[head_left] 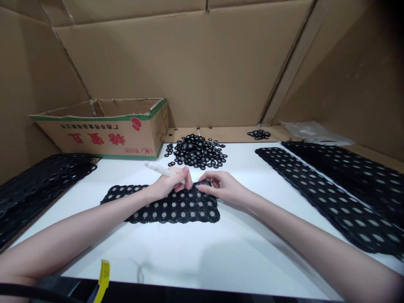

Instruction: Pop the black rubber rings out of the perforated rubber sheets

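A black sheet (pixel 183 213) with rows of round pale openings lies flat on the white table in front of me. My left hand (pixel 170 183) is closed around a white pen-shaped tool (pixel 158 168), its tip end hidden by my fingers over the sheet's back edge. At the sheet's back right corner, my right hand (pixel 225 185) has its thumb and curled fingers closed on the edge. Just behind both hands is a heap of small black rings (pixel 198 153).
On the left stand a cardboard box (pixel 107 136) and a stack of black sheets (pixel 34 181). More perforated sheets lie on the right (pixel 322 189). A small ring pile (pixel 259 134) and a clear plastic bag (pixel 315 132) lie at the back. Cardboard walls (pixel 189 67) enclose the table.
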Available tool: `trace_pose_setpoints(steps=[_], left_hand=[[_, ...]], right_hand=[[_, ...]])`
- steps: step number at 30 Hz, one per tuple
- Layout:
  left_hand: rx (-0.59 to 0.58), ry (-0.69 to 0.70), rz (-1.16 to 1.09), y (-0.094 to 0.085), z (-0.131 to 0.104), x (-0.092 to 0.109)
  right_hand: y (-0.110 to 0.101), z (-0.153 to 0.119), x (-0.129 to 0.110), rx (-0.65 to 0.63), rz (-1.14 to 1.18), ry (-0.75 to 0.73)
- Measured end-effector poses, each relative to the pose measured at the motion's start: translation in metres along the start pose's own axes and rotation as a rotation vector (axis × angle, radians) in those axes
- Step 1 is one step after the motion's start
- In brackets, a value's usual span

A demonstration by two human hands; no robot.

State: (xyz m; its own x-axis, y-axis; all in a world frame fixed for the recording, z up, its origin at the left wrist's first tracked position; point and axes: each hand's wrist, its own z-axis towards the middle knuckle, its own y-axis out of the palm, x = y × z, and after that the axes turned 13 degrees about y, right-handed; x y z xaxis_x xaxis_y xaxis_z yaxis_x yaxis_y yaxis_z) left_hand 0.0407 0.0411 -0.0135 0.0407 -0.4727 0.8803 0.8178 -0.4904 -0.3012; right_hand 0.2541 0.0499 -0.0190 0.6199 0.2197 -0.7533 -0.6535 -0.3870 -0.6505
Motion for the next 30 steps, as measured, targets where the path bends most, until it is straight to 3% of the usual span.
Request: trace_pose_setpoints(steps=[4,11,23,30], left_hand=[[0.003,-0.013,0.008,0.002,0.000,-0.001],[-0.031,-0.007,0.075,0.001,-0.003,-0.003],[-0.188,-0.021,0.228,-0.003,0.001,0.006],[-0.239,-0.028,0.192,-0.003,0.002,0.005]], right_hand=[[0.011,0.004,-0.001,0.073,-0.004,-0.036],[0.014,0.004,0.000,0.091,0.011,-0.069],[0.018,0.004,0.000,0.114,0.052,-0.072],[0.019,0.002,-0.003,0.121,0.074,-0.093]])
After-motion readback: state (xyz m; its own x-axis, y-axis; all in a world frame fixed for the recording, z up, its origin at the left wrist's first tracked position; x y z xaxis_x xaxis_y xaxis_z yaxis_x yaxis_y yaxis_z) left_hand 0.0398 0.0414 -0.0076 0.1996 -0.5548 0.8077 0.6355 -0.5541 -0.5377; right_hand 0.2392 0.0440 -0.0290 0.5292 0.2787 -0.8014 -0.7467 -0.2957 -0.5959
